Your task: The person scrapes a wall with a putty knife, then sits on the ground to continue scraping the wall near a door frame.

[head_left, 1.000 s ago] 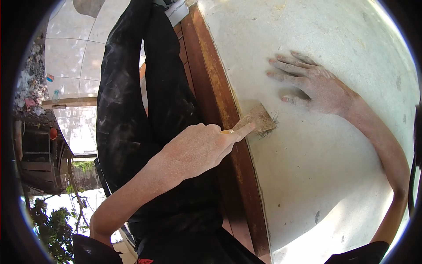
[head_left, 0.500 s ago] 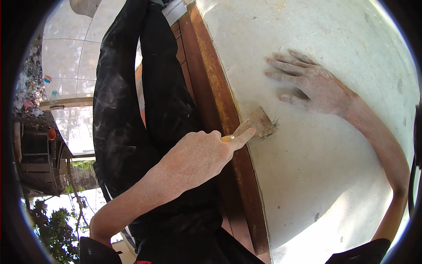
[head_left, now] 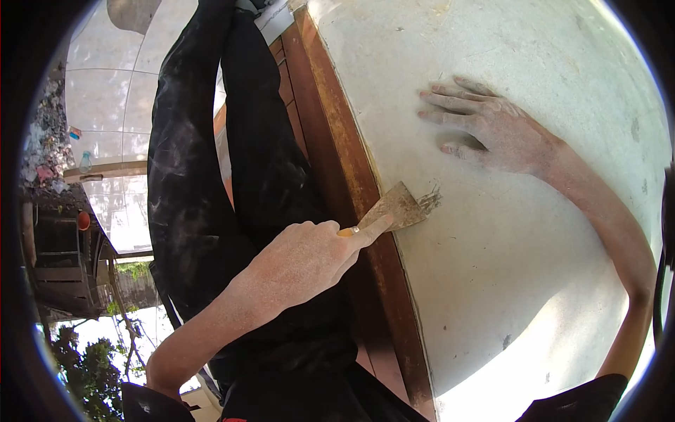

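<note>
My left hand, dusted with pale powder, is closed around the yellowish handle of a putty knife. One finger lies stretched along its worn metal blade. The blade lies across the line where a brown strip meets a pale, smooth surface. Just beyond the blade's edge is a dark scuffed patch on that surface. Higher up, my right hand rests on the pale surface with its fingers spread and holds nothing. Dust coats its fingers too.
My legs in dusty black trousers stretch beside the brown strip. Light floor tiles lie on the left, with a heap of litter at their edge. Dark furniture and a leafy plant are farther down that side. Bright sunlight falls on the lower pale surface.
My left hand has drawn the putty knife left toward the brown strip, uncovering more of the dark scuffed patch. My right hand appears slightly farther left and up, still flat.
</note>
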`<action>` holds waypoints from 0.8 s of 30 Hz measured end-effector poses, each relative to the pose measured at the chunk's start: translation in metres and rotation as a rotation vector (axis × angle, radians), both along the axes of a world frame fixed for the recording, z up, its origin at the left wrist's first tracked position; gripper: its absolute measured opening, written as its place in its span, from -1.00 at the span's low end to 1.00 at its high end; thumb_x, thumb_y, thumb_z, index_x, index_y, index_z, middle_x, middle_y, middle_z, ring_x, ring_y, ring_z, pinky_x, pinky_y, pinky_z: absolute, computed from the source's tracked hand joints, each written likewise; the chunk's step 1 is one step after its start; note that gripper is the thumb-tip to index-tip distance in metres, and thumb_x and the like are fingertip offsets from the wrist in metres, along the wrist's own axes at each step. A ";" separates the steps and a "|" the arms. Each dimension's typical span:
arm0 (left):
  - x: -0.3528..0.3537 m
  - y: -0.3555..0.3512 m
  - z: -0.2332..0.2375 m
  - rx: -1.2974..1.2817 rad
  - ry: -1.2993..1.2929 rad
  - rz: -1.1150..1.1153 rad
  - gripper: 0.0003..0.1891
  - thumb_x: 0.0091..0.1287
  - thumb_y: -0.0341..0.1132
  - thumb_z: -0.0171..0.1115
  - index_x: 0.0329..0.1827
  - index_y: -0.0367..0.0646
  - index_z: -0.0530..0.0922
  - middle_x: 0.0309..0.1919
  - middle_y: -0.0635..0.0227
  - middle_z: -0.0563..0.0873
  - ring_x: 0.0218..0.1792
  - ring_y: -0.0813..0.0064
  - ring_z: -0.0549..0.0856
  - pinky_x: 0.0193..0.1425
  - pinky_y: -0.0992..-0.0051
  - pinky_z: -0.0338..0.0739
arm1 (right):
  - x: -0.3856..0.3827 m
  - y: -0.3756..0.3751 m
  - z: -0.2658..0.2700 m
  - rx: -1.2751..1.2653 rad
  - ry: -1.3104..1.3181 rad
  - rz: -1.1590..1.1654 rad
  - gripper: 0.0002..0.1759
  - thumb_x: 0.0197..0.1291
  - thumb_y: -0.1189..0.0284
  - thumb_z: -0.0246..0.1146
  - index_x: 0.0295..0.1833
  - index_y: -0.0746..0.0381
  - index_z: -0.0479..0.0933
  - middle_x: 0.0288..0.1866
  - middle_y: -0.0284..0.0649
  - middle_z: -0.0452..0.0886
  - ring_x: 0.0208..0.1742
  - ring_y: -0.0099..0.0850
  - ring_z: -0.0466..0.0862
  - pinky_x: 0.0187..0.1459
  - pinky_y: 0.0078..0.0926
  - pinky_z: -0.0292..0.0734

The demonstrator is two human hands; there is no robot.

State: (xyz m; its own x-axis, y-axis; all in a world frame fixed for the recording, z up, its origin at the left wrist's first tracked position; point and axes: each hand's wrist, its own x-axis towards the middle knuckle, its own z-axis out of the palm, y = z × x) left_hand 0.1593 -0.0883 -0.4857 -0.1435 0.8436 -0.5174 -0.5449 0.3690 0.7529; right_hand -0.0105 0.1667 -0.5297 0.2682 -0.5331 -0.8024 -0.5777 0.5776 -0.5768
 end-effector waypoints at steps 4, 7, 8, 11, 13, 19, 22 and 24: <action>-0.006 0.010 -0.007 -0.029 0.013 0.066 -0.43 0.48 -0.27 0.11 0.54 0.15 0.25 -0.53 0.17 0.57 -0.54 0.23 0.63 -0.35 0.30 0.63 | 0.003 0.003 -0.001 -0.017 0.014 -0.020 -0.49 0.36 0.08 0.19 0.35 0.00 0.47 0.48 -0.32 0.38 0.53 -0.43 0.28 0.63 -0.31 -0.05; -0.017 0.007 -0.008 -0.019 -0.016 -0.018 -0.45 0.48 -0.27 0.11 0.53 0.16 0.28 -0.53 0.16 0.58 -0.54 0.23 0.64 -0.35 0.30 0.63 | 0.001 0.000 -0.001 -0.008 0.014 -0.001 -0.48 0.36 0.07 0.19 0.35 0.00 0.47 0.48 -0.32 0.38 0.53 -0.43 0.28 0.63 -0.31 -0.05; -0.017 0.004 -0.006 -0.016 -0.018 -0.016 -0.45 0.48 -0.27 0.11 0.53 0.16 0.28 -0.53 0.16 0.58 -0.54 0.23 0.64 -0.35 0.30 0.63 | 0.001 0.000 -0.001 -0.005 0.012 0.002 -0.48 0.36 0.07 0.19 0.35 0.00 0.47 0.48 -0.32 0.38 0.53 -0.43 0.28 0.63 -0.31 -0.05; -0.012 -0.004 -0.001 0.012 0.017 -0.056 -0.47 0.48 -0.26 0.10 0.51 0.15 0.30 -0.53 0.15 0.57 -0.52 0.24 0.66 -0.36 0.30 0.64 | 0.002 0.001 -0.001 0.006 0.009 0.006 -0.48 0.35 0.06 0.19 0.36 0.00 0.47 0.48 -0.32 0.39 0.53 -0.43 0.28 0.63 -0.31 -0.05; -0.011 -0.003 -0.003 -0.003 0.016 -0.083 -0.45 0.48 -0.26 0.11 0.53 0.15 0.27 -0.54 0.16 0.57 -0.54 0.26 0.65 -0.38 0.33 0.64 | 0.004 0.002 -0.001 0.000 0.028 -0.006 -0.47 0.36 0.05 0.18 0.36 0.00 0.46 0.48 -0.32 0.38 0.53 -0.44 0.28 0.64 -0.31 -0.05; -0.010 0.007 -0.006 0.003 0.058 -0.023 -0.41 0.48 -0.28 0.10 0.56 0.17 0.21 -0.56 0.16 0.56 -0.56 0.28 0.63 -0.39 0.35 0.63 | 0.004 0.001 -0.003 0.052 0.030 0.029 -0.48 0.37 0.05 0.17 0.36 -0.01 0.47 0.49 -0.34 0.37 0.54 -0.43 0.26 0.64 -0.33 -0.05; -0.007 -0.002 0.000 0.019 0.056 -0.063 -0.40 0.47 -0.30 0.11 0.56 0.17 0.20 -0.56 0.15 0.55 -0.57 0.28 0.62 -0.38 0.34 0.64 | 0.002 -0.001 -0.002 0.037 0.024 0.026 -0.48 0.37 0.04 0.16 0.36 -0.02 0.47 0.50 -0.37 0.36 0.54 -0.44 0.25 0.64 -0.34 -0.05; -0.008 0.002 -0.002 0.014 0.049 -0.055 -0.39 0.46 -0.31 0.12 0.56 0.17 0.20 -0.56 0.16 0.55 -0.58 0.29 0.61 -0.39 0.35 0.63 | 0.005 0.002 -0.003 0.040 0.027 0.018 -0.48 0.37 0.04 0.16 0.36 -0.02 0.47 0.50 -0.37 0.36 0.55 -0.44 0.25 0.64 -0.35 -0.06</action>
State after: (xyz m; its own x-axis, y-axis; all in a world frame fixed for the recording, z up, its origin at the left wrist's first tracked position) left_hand 0.1512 -0.0867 -0.4878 -0.1217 0.8582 -0.4987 -0.4861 0.3865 0.7838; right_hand -0.0057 0.1689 -0.5323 0.2554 -0.4960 -0.8299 -0.6035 0.5888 -0.5377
